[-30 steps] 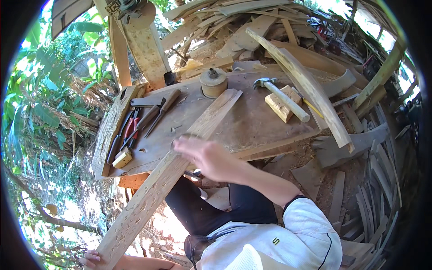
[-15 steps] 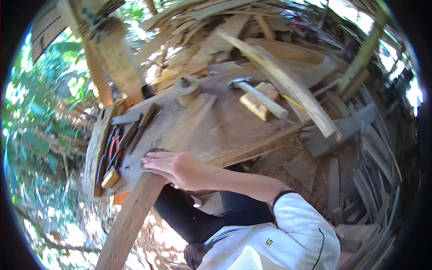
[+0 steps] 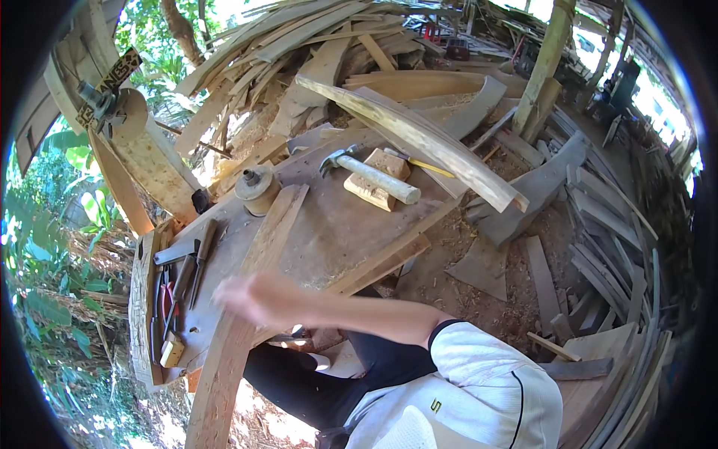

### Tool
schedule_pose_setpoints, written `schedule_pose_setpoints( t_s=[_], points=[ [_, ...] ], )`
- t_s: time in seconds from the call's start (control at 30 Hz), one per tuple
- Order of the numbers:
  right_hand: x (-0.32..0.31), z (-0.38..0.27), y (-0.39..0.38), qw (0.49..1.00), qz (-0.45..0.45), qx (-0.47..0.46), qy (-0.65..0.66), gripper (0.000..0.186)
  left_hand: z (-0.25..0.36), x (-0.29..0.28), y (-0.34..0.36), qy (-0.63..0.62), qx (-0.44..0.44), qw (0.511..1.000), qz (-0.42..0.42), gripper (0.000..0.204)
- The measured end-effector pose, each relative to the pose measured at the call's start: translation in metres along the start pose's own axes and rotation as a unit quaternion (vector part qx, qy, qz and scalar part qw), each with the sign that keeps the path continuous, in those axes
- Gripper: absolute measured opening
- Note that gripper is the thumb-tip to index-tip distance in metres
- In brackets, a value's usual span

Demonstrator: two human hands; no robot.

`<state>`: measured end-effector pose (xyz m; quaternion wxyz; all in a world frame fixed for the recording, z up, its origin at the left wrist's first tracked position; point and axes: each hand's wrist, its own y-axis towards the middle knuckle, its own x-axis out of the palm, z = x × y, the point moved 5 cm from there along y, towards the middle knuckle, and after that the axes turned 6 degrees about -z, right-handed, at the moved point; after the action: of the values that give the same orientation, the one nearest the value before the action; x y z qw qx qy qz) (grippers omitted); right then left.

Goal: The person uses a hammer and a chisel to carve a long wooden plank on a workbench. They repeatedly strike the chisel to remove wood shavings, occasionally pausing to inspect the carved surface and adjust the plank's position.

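Note:
My right hand [image 3: 250, 298] reaches across from the right and is over a long wooden plank [image 3: 217, 389]. Motion smears its fingers, so what they hold, if anything, does not show. The plank lies across the workbench [image 3: 336, 239], with its near end jutting past the bench edge toward me. Beside its far end stands a squat round wooden piece [image 3: 258, 193] with a dark knob on top. A claw hammer [image 3: 381, 178] rests over a wooden block [image 3: 368, 196], with a yellow pencil-like stick [image 3: 426, 165] near it. My left hand is out of view.
At the bench's left side lie red-handled pliers [image 3: 167, 295] and several slim tools, along a rough timber edge [image 3: 142, 299]. A thick pole-like timber [image 3: 419, 142] crosses the far right corner. Stacked boards [image 3: 314, 37] and scrap wood [image 3: 621, 224] surround the bench.
The view has shifted, so the bench and tools appear lower and farther left. My right hand, earlier pressed on the plank around a flat dark-edged thing, is now blurred in motion.

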<state>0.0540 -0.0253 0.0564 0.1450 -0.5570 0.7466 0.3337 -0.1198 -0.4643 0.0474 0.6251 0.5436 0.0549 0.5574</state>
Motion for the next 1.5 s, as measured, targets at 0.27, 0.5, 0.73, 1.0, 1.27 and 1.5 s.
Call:
schedule_pose_setpoints(
  t_s=[0.27, 0.5, 0.73, 1.0, 1.27, 1.5],
  points=[
    [0.024, -0.019, -0.011, 0.981, 0.122, -0.148, -0.027, 0.028, -0.002, -0.008, -0.003, -0.012, -0.016, 1.0, 0.009, 0.066],
    [-0.031, 0.06, 0.001, 0.987, 0.124, 0.092, -0.035, 0.023, -0.003, -0.012, -0.001, -0.027, -0.022, 0.999, 0.013, 0.063],
    [-0.031, 0.04, -0.005, 0.993, 0.107, 0.012, 0.051, 0.026, -0.002, -0.017, -0.002, -0.035, -0.031, 0.999, 0.018, 0.06],
    [-0.04, 0.04, -0.01, 0.977, 0.192, -0.041, -0.087, 0.025, 0.002, -0.024, -0.002, -0.041, -0.031, 0.998, 0.022, 0.057],
    [-0.051, 0.025, -0.028, 0.973, 0.207, -0.059, -0.083, 0.023, 0.011, -0.032, -0.003, -0.044, -0.027, 0.998, 0.03, 0.055],
    [-0.054, 0.02, -0.036, 0.975, 0.204, -0.043, -0.081, 0.022, 0.015, -0.036, -0.004, -0.045, -0.027, 0.998, 0.038, 0.054]
  ],
)
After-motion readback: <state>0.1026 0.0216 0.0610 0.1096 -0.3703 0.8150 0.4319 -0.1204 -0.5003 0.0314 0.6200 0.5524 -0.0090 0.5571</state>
